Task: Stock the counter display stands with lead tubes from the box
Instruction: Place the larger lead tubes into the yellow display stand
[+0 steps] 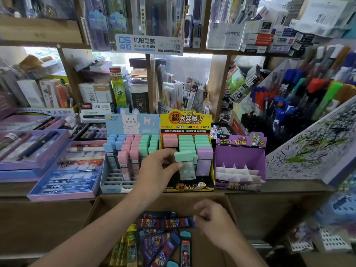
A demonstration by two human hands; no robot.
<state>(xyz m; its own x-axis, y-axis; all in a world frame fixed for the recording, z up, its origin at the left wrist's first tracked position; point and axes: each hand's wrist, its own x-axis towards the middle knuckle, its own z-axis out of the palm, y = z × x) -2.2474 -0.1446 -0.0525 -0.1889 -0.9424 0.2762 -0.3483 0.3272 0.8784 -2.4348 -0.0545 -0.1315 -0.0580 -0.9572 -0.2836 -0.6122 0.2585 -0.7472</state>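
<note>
Your left hand (158, 170), at the centre of the frame, pinches a mint-capped lead tube (185, 164) between thumb and fingers at the front rows of the yellow display stand (185, 120). That stand sits between the blue bunny stand (133, 122) and the purple stand (240, 157). At lower centre, your right hand (212, 218) curls its fingertips onto the end of a dark lead tube (173, 222), which lies with others in the cardboard box (221, 201).
</note>
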